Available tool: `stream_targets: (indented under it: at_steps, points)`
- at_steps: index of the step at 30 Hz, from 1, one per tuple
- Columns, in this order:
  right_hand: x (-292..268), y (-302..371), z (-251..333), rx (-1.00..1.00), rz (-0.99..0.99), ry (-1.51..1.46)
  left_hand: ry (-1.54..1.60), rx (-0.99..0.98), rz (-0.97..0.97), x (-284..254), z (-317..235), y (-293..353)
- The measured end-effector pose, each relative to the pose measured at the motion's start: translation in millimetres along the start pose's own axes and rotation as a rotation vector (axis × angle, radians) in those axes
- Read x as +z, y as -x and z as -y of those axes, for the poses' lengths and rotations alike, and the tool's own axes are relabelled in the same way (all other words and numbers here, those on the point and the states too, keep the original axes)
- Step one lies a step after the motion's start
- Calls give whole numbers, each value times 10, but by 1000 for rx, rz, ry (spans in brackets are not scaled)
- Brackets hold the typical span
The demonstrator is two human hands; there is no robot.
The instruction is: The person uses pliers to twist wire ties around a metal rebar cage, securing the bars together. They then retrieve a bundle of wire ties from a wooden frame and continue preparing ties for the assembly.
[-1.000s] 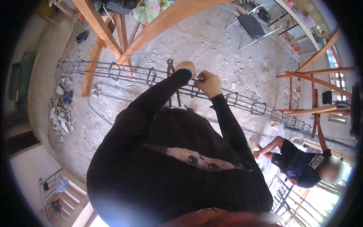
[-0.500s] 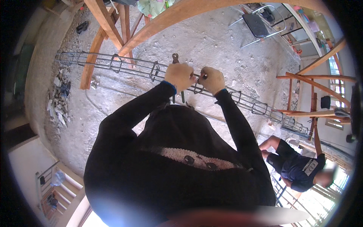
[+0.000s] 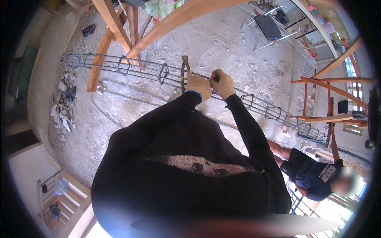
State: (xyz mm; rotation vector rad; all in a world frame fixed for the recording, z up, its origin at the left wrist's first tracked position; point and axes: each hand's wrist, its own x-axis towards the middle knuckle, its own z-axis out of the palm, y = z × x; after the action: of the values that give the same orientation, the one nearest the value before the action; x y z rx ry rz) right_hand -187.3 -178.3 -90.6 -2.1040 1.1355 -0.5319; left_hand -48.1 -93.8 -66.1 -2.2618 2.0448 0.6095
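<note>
A long steel rebar cage (image 3: 163,73) with square stirrups runs across in front of me, from far left to lower right. My left hand (image 3: 199,87), in a pale work glove, is closed around a pair of pincers (image 3: 185,64); the jaws point away from me, above the cage bars. Beside it, my right hand (image 3: 223,84) in a matching glove is pinched at the cage. What its fingers hold is too small to make out. The two hands are close together, and the left one hides part of the bars and the pincers' handles.
Wooden props (image 3: 99,63) stand at the left end of the cage, under a curved beam (image 3: 170,25). Rubble (image 3: 63,105) lies on the rough floor at left. A folding chair (image 3: 268,27) stands at far right. Another person (image 3: 313,174) is at lower right, near more timber (image 3: 335,119).
My left hand has moved right and toward me, its wrist turned, and the pincers now show more of their length. My right hand has stayed almost in place at the cage.
</note>
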Motion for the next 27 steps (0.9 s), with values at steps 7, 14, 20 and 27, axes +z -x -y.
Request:
stream_targets:
  at_steps: [7,14,20,27]
  points:
    - [-8,25,25,87,-1,-4,38,-85,-19,39,-106,-20]
    - [-115,41,-74,14,14,-132,161,-35,-170,-127,-74,83]
    - [-208,-39,-264,31,117,-398,176,127,-225,-242,-27,59]
    - [-305,-74,-334,170,142,-553,548,294,-110,-60,228,-287]
